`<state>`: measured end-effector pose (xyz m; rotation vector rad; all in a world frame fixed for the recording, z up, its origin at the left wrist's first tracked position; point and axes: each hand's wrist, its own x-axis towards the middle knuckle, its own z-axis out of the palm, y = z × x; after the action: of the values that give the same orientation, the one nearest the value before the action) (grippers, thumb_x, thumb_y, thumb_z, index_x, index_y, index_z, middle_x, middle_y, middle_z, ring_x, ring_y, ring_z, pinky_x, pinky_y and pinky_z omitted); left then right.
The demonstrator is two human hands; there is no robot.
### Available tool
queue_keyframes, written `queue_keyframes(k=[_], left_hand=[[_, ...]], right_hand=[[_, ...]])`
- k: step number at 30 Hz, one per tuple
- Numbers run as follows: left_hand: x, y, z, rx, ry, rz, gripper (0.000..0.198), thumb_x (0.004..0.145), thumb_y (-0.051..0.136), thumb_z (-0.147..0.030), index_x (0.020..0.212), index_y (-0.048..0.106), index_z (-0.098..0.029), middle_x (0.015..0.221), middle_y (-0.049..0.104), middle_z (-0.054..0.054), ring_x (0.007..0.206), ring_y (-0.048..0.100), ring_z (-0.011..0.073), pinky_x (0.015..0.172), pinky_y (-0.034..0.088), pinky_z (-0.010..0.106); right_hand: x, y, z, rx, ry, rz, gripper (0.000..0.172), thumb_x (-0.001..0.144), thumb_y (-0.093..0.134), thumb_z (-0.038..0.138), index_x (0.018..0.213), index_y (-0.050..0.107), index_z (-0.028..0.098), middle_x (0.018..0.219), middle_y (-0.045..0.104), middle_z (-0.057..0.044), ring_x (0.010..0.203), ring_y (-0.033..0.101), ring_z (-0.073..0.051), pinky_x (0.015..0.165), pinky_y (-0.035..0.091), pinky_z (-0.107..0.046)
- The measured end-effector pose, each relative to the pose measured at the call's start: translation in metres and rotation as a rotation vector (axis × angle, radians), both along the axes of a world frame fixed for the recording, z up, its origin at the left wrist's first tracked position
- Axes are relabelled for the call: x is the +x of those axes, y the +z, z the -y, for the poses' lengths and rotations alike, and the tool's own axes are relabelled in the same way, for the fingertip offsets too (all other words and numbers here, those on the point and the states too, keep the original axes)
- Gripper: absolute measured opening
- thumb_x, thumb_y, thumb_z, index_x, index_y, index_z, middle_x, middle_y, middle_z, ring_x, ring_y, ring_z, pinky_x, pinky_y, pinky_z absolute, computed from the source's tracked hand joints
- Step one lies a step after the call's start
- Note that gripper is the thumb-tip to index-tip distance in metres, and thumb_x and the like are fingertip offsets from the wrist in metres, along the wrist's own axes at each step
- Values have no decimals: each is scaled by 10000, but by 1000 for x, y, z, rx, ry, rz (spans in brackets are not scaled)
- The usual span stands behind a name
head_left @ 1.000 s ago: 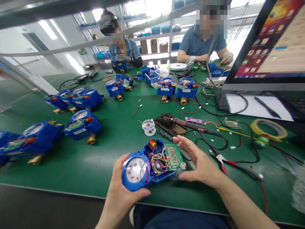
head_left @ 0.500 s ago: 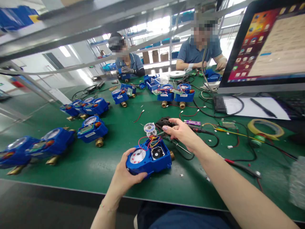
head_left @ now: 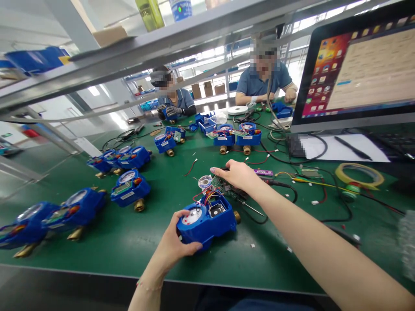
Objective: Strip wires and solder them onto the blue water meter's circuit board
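At the lower left of the frame, two blue meters (head_left: 74, 214) with brass fittings sit on the green tabletop (head_left: 129, 242), and another meter (head_left: 129, 190) stands to their right. Lower centre, the left hand (head_left: 170, 242) has its fingers clamped around the round-dialled end of an open blue meter (head_left: 207, 235), which rests on the tabletop with coloured wires rising from it. Just behind it, a solder spool (head_left: 205, 182) is partly hidden by a green circuit board (head_left: 221, 186). The right hand (head_left: 239, 176) reaches over this board; whether its fingers grip anything cannot be told. Further right lie a purple battery (head_left: 263, 172) and a roll of yellow tape (head_left: 343, 179), below the monitor (head_left: 356, 86) at upper right.
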<state>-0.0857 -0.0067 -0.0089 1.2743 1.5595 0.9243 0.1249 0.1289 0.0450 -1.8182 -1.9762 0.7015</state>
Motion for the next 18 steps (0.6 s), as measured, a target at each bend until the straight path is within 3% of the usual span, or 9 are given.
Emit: queue_keyframes(k=[4, 11, 15, 18], left_hand=[[2, -5, 4, 25, 36, 12, 687, 488, 781, -280, 1073, 429, -209, 970, 554, 28, 770, 559, 189, 660, 482, 251], [-3, -40, 35, 154, 229, -150, 664, 465, 794, -317, 1044, 486, -216, 1044, 552, 51, 891, 568, 264, 865, 451, 387], [-40, -41, 42, 154, 229, -63, 641, 425, 819, -234, 983, 505, -203, 1059, 535, 63, 896, 573, 260, 807, 486, 342], [-80, -30, 39, 101, 183, -7, 690, 345, 850, -177, 943, 507, -189, 969, 567, 58, 787, 592, 247, 680, 516, 302]], right_hand=[[-1, 7, 7, 37, 3, 66, 691, 774, 440, 729, 1012, 585, 97, 970, 629, -217, 947, 575, -397, 778, 445, -488], [5, 6, 37, 36, 102, -11, 508, 847, 449, 612, 1076, 560, 172, 890, 663, -118, 879, 610, -312, 710, 460, -380], [10, 2, 67, -47, 270, -152, 480, 863, 460, 575, 1186, 490, 222, 832, 675, -41, 801, 624, -230, 683, 463, -306], [14, -7, 88, -100, 300, -183, 517, 857, 484, 549, 1269, 437, 240, 972, 662, -72, 855, 622, -251, 703, 474, -335]])
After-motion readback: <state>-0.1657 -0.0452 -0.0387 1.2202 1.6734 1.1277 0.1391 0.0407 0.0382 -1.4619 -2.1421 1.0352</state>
